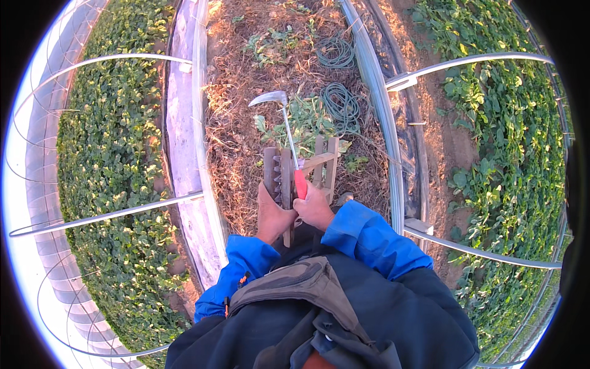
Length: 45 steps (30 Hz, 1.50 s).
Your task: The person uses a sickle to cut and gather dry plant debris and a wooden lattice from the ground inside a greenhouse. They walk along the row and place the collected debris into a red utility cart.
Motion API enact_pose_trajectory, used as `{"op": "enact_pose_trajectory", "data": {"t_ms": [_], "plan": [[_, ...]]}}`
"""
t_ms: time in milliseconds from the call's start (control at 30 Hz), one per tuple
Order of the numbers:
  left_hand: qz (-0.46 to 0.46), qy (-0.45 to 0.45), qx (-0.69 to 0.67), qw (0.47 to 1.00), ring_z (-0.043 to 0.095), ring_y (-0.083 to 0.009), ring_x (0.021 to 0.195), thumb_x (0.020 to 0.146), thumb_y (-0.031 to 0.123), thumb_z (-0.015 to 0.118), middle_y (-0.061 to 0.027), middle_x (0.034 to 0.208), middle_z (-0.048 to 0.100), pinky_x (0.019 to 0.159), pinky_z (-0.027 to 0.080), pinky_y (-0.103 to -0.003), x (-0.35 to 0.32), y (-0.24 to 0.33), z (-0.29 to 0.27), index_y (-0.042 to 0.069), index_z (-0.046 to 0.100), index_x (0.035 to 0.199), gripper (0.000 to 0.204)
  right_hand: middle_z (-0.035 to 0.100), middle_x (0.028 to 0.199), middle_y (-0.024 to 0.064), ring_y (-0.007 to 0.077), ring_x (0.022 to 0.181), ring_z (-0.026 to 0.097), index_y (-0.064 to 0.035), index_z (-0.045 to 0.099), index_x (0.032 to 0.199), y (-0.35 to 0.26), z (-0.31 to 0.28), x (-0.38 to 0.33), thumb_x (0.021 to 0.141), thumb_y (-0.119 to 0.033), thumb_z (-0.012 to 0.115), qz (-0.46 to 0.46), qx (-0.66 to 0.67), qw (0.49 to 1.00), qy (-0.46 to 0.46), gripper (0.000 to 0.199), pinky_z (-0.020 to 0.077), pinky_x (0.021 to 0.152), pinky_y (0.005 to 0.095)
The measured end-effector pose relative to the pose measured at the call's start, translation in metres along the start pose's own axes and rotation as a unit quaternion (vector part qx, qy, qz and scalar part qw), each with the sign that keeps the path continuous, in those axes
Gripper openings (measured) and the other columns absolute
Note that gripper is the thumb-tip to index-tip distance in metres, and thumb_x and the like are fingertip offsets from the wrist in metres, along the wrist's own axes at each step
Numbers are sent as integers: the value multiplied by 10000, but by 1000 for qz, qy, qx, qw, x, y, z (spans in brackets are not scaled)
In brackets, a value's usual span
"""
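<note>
My right hand (315, 208) is closed round the red handle of a sickle (300, 183). Its thin metal shaft points away from me, and the curved blade bends off to the left at the far end. Just left of it, my left hand (272, 213) grips a brown wooden frame (269, 169) with a dark, toothed strip running between two upright boards. More slats of the wooden frame stand to the right of the sickle handle. The two hands are close together in front of my body, and the fingers on the far side of the boards are partly hidden.
Dry straw and some wilted green leaves (307, 117) cover the ground ahead. Two coils of green hose (340, 107) lie at the right. Clear plastic sheeting (376, 74) and metal hoops (485, 59) line the path, with leafy crop beds (117, 135) on both sides.
</note>
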<state>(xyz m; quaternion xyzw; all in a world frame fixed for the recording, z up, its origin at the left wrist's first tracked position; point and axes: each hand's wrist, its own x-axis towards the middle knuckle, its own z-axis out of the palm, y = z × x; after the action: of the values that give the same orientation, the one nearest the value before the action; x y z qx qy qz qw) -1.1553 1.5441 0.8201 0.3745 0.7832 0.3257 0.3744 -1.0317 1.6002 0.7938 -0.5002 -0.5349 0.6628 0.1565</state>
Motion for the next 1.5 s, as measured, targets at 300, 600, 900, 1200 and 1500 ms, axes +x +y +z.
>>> {"op": "enact_pose_trajectory", "data": {"t_ms": [300, 600, 900, 1200, 1500], "plan": [[-95, 26, -366, 925, 664, -253, 968, 704, -56, 664, -153, 1098, 635, 833, 569, -373, -25, -54, -33, -20, 441, 1274, 613, 581, 764, 39, 90, 515, 549, -37, 492, 1169, -21, -53, -31, 829, 37, 533, -26, 125, 990, 54, 350, 444, 432, 248], [-56, -36, -692, 719, 541, -374, 1230, 792, 231, 648, -171, 1336, 556, 1103, 377, -551, -60, -168, -58, 75, 397, 1442, 714, 560, 746, 55, 130, 572, 573, -25, 532, 1080, 33, -207, -98, 821, 14, 504, -5, 57, 959, 277, 264, 435, 480, 288], [-170, -30, -745, 644, 673, -294, 896, 910, 219, 508, -141, 1003, 688, 869, 553, -446, -15, -163, -3, 6, 612, 1133, 326, 527, 716, 40, 140, 612, 573, -40, 532, 979, 5, -171, -82, 783, 16, 537, 31, 61, 994, 83, 203, 450, 524, 328], [-217, -28, -730, 648, 689, -308, 870, 853, 208, 505, -159, 983, 702, 861, 561, -454, -45, -198, -6, 3, 637, 1109, 354, 485, 624, 21, 110, 448, 494, -66, 512, 916, -141, -212, -75, 880, -44, 513, -294, 226, 905, 207, 42, 386, 370, 257], [-249, -56, -691, 677, 643, -247, 619, 851, 220, 500, -90, 738, 672, 650, 566, -407, -55, -216, 17, 30, 645, 871, 240, 604, 686, 97, 245, 603, 641, -54, 512, 971, -144, -177, -11, 823, -28, 563, -276, -240, 905, 217, 159, 478, 535, 404]]}}
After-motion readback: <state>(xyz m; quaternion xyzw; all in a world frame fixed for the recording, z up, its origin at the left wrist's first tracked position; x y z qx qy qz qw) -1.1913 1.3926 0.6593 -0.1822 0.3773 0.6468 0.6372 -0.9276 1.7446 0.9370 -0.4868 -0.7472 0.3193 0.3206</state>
